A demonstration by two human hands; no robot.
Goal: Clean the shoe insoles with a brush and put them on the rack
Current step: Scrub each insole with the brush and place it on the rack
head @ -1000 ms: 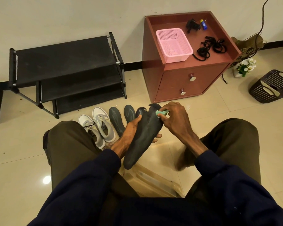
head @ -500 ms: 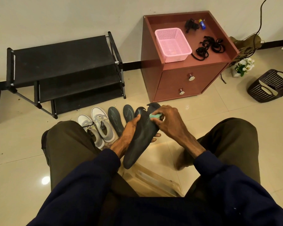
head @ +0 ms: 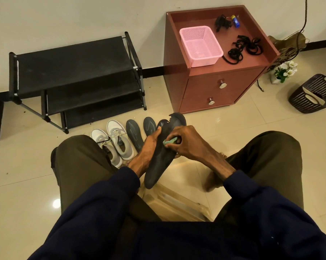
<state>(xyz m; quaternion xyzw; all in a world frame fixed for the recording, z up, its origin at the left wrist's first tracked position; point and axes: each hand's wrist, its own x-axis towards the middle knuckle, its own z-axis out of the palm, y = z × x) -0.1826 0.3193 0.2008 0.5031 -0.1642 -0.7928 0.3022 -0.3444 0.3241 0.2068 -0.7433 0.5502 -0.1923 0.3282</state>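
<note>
Clearly this is the scrubbing step, judged from how things are held. Far left of the held insole (head: 158, 166) and beyond it, the rack (head: 74, 68) stands against the wall with no insole on it yet, so the putting-away part looks wholly undone. Nearer, just left of the held insole, a pair of grey sneakers (head: 115, 141) lies on the floor. Between them and it lie two floor insoles (head: 134, 136), side by side, probably waiting their turn.

The left hand (head: 149, 145) grips the held insole by its left edge, thumb on top, holding it slanted above the lap with its toe end pointing away. That likely braces it against the strokes. On the insole's upper face sits the small green brush (head: 170, 141), pinched in the curled fingers of the right hand (head: 186, 141), which presses it down. The hands are close together, nearly touching across the insole. Beyond it to the right stands a reddish cabinet (head: 205, 87).
</note>
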